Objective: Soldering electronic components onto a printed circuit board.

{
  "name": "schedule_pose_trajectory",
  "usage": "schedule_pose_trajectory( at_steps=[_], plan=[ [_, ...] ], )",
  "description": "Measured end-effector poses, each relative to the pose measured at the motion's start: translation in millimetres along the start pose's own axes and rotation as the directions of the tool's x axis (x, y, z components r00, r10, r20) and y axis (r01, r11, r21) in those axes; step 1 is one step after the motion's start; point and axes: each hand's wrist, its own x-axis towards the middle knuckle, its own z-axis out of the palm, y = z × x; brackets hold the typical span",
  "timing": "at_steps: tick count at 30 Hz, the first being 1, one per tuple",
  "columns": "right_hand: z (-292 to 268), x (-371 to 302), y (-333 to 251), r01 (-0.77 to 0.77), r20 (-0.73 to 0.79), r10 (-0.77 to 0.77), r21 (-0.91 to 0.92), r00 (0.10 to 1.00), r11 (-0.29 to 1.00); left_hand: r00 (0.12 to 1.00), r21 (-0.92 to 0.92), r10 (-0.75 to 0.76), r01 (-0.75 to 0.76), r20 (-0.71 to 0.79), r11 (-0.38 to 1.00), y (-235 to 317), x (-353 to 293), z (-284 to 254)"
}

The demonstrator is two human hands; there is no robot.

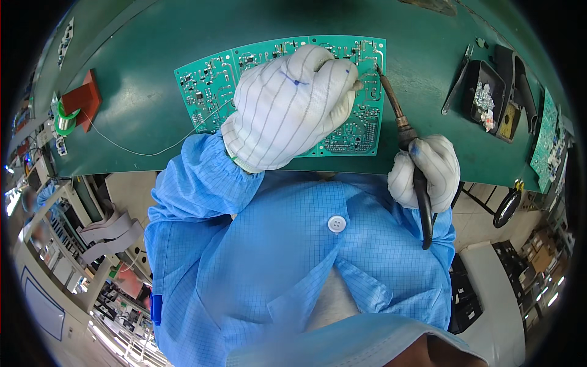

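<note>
The left hand (292,107), in a white striped glove, lies closed over the middle of a green circuit board (211,85) in the upper centre of the frame, fingers curled as if pinching the thin solder wire (140,150) that trails off to a spool (63,119) at the left edge; the pinch itself is hidden. The right hand (428,171), also gloved, is wrapped around the dark handle of a soldering iron (400,122), whose tip reaches up to the board's upper right corner, just beside the left fingertips.

This looks like the soldering of a joint in that corner. The next move would call for feeding wire exactly where tip meets pad, with both hands steady.

The worktop (134,55) is covered in dark green matting. At its right sit a black tray with metal scraps (484,95), tweezers (457,85) and another board (544,137). Below the edge, a blue smock (275,257) fills the frame, with shelving and floor in the lower left.
</note>
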Motion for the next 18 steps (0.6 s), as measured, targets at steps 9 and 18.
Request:
schedule_pose_trajectory(
  at_steps=[9,18],
  plan=[
    [-6,6,-4,0.0,0.089,0.002,-0.019,0.996,1.0,1.0,-0.005,-0.009,0.009,-0.02,1.0,3,0,0],
    [-8,13,-7,-0.038,0.105,0.037,0.003,0.994,0.999,0.999,-0.053,0.023,-0.024,-0.025,0.998,-2,-4,2]
  ],
)
